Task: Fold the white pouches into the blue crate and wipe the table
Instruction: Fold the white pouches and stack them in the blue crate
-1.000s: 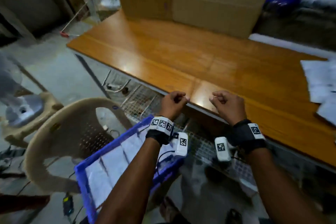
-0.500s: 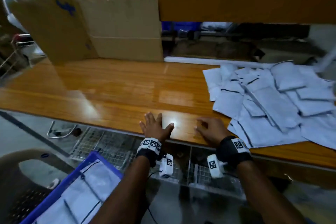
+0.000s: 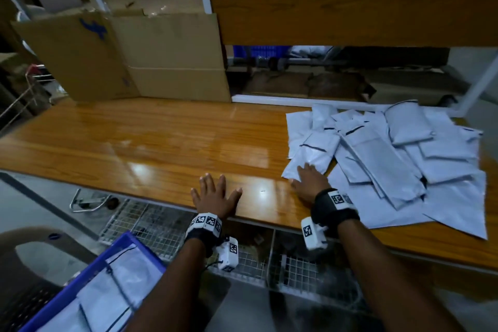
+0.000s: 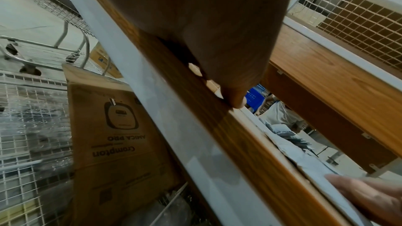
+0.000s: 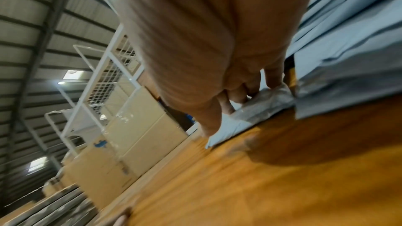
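Note:
A heap of white pouches [image 3: 390,153] covers the right part of the wooden table [image 3: 148,143]. My right hand [image 3: 310,182] lies with straight fingers on the nearest pouch [image 3: 314,152] at the heap's left edge; in the right wrist view its fingertips [image 5: 274,82] press that crinkled pouch [image 5: 263,102]. My left hand [image 3: 215,193] rests flat on the bare table near the front edge, fingers spread, holding nothing. The blue crate [image 3: 89,269] sits below the table at lower left with several pouches [image 3: 116,291] inside.
Cardboard boxes [image 3: 167,62] stand at the table's back left. A wooden shelf [image 3: 350,16] overhangs the back right. Wire mesh racks [image 3: 151,226] sit under the table's front edge, and a plastic chair [image 3: 16,248] is beside the crate.
Both hands went from fists at the table's edge to lying flat on it. The right hand then slid right onto the edge of the pouch heap. The view swung right.

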A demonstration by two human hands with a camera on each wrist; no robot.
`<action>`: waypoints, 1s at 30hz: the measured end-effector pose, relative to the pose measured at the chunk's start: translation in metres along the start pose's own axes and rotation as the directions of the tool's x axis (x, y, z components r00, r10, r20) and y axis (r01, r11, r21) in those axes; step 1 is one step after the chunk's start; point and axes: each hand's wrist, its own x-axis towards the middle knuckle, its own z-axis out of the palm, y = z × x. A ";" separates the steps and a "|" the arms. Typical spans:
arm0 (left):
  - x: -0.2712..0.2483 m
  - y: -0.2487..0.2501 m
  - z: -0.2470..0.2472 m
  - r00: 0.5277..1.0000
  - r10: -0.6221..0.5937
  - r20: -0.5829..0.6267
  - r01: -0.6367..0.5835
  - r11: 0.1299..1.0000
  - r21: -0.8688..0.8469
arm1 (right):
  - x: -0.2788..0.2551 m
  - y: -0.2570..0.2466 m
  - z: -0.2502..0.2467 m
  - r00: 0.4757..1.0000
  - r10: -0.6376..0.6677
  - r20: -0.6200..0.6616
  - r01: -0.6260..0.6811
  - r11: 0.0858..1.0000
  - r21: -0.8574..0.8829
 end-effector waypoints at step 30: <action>0.003 -0.052 -0.032 0.990 0.121 0.067 -0.100 0.962 -0.254 | 0.064 -0.035 -0.014 0.950 0.129 -0.283 -0.110 0.991 0.082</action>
